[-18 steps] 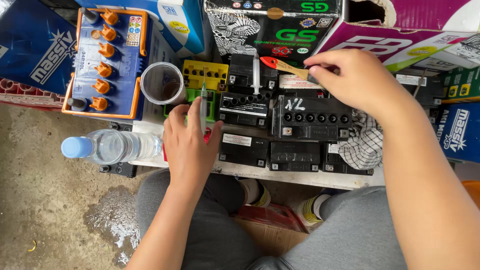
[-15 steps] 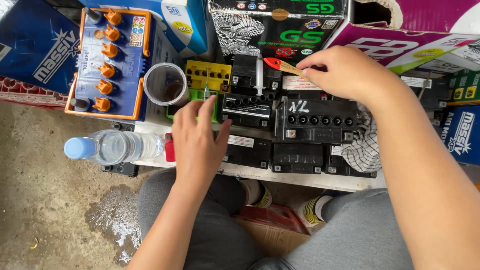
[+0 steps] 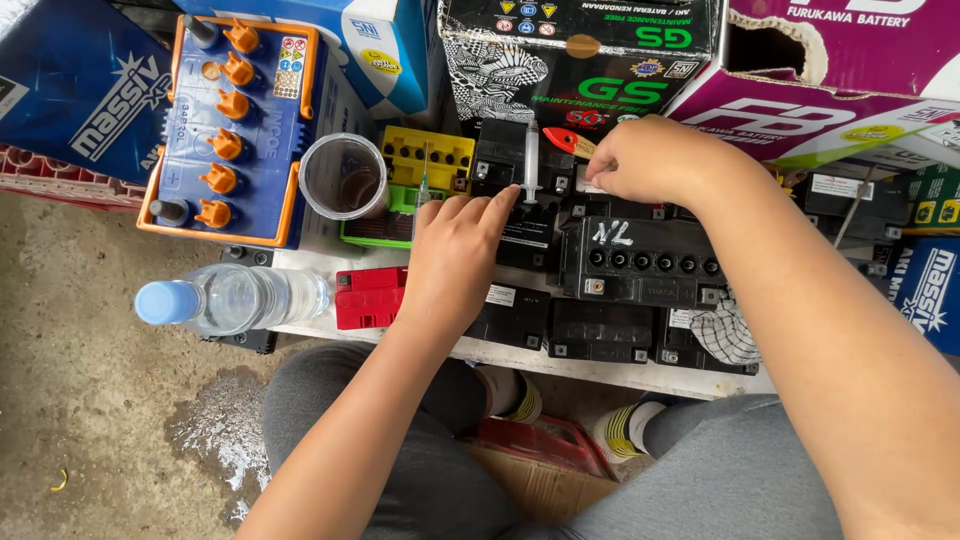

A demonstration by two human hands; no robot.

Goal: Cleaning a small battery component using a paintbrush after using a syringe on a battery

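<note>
1. At the centre of the frame, a clear syringe [image 3: 531, 165] stands with its long axis running up and down the picture, resting on the small black batteries [image 3: 640, 262] packed on the counter [image 3: 600, 368].
2. It lies just above the fingertips of the left hand [image 3: 455, 262], nearly touching them, and just left of the right hand [image 3: 655, 160]; the left hand looks the nearer of the two.
3. The left hand is open and flat, fingers stretched toward the upper right and resting on a battery top; whether it grips the thin green-tipped tool [image 3: 424, 190] beside its forefinger cannot be told.
4. The right hand is curled shut, pinching something small over a battery; a red-tipped tool [image 3: 566, 141] sticks out to its left.
5. Left of centre stand a clear plastic cup [image 3: 342, 176] and a blue battery with orange caps [image 3: 225, 130]; a water bottle [image 3: 235, 297] lies at the lower left.
</note>
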